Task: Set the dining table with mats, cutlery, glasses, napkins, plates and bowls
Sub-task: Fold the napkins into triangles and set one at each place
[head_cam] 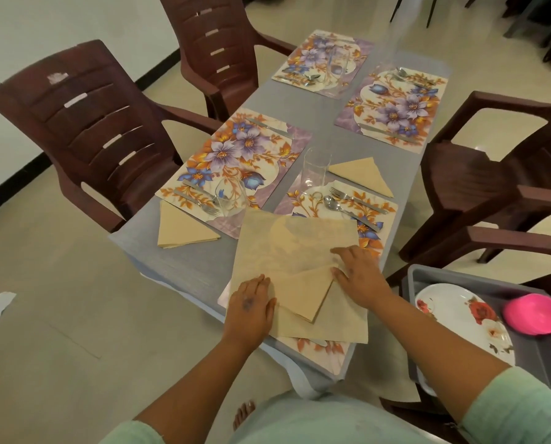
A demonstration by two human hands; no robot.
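My left hand (pixel 251 304) lies flat, fingers straight, pressing on the near left part of an unfolded beige napkin (pixel 287 248). My right hand (pixel 357 277) rests on the same napkin, fingers extended, thumb and forefinger at the corner of a folded-over flap (pixel 309 291) that lies between both hands. Neither hand grips anything; both press down on the paper.

The napkin covers the near part of the floral mat (pixel 373 219) directly ahead of my hands, on the grey table (pixel 200 267). Beyond my right hand, on that mat, lie a spoon (pixel 333 205) and a fork (pixel 351 198). An upright clear glass (pixel 316 168) stands beyond the napkin's far edge. A folded triangular napkin (pixel 364 174) lies past the glass, to the right.

Ahead and left of my left hand lies a second floral mat (pixel 235 155) carrying a stemmed glass (pixel 231 197) and cutlery. A second folded napkin (pixel 181 229) sits left of my left hand, just beside that mat.

To the right of my right arm, a grey tray (pixel 460 280) holds a flowered plate (pixel 460 315) and a pink bowl (pixel 536 315). Two further mats lie at the far end.
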